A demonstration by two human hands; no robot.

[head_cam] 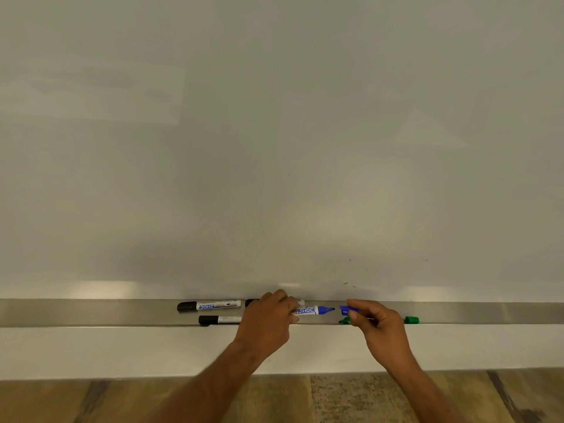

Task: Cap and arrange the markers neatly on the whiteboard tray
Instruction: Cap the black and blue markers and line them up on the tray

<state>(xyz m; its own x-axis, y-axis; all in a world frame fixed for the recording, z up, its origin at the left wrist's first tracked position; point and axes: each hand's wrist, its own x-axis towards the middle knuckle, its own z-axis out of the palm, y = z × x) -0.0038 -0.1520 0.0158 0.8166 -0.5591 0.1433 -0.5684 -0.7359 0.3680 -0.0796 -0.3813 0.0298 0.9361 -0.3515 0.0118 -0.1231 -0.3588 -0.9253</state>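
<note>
My left hand (pixel 270 319) grips an uncapped blue marker (pixel 314 310) by its white barrel, tip pointing right. A short gap to the right, my right hand (pixel 377 323) pinches the blue cap (pixel 348 309), level with the tip. Both hover over the metal whiteboard tray (pixel 91 312). A capped black marker (pixel 209 306) lies at the tray's back left. A second black marker (pixel 219 319) lies nearer the front edge. A third black marker (pixel 251 302) is mostly hidden behind my left hand. A green marker (pixel 344 321) lies under my right hand, with a green cap (pixel 412 319) beside it.
The whiteboard (pixel 274 148) fills the view above the tray, with a few small ink marks (pixel 346 283) near its lower edge. A white wall strip (pixel 122 349) runs below the tray, and wood-patterned floor (pixel 91 401) lies beneath.
</note>
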